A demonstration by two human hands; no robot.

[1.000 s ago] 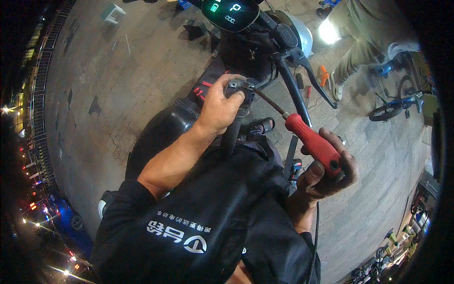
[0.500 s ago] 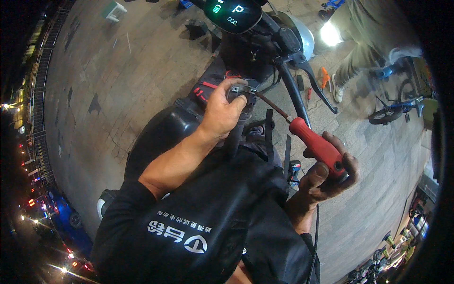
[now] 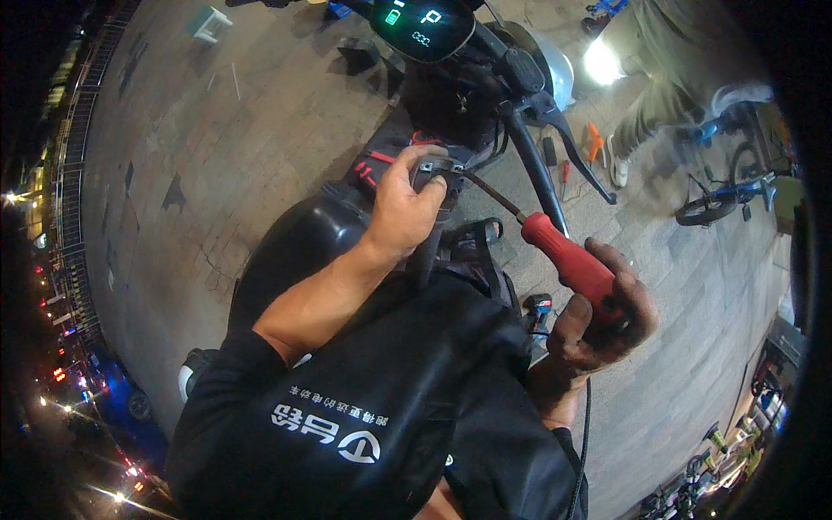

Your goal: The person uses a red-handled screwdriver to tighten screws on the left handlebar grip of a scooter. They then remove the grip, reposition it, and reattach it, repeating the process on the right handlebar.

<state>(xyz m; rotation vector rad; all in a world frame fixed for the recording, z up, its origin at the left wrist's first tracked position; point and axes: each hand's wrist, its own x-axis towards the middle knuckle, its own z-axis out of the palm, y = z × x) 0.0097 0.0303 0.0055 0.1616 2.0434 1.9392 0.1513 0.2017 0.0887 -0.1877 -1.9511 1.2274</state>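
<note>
My left hand point(image 3: 407, 201) is closed on a small dark part point(image 3: 440, 168) with bright metal terminals along its top. A screwdriver point(image 3: 572, 260) with a thick red handle lies in my right hand point(image 3: 611, 316), its fingers curled around the handle's end. The thin dark shaft slants up and left, and its tip meets the small part near a metal terminal. Whether it sits on a screw is too small to tell. Beneath my hands stands an electric scooter, with its black seat point(image 3: 299, 243) at left and its lit display point(image 3: 422, 26) at the top.
A brake lever point(image 3: 576, 152) juts out at right. On the paving lie an orange-handled tool point(image 3: 594, 141) and a red screwdriver point(image 3: 565, 178). A cordless drill point(image 3: 538, 308) stands below. Another person's leg point(image 3: 685, 69) is at upper right, near a small bicycle point(image 3: 724, 201).
The screwdriver's handle has shifted slightly up and left, and my right fingers have turned further round its end. My left hand stays nearly still on the small part.
</note>
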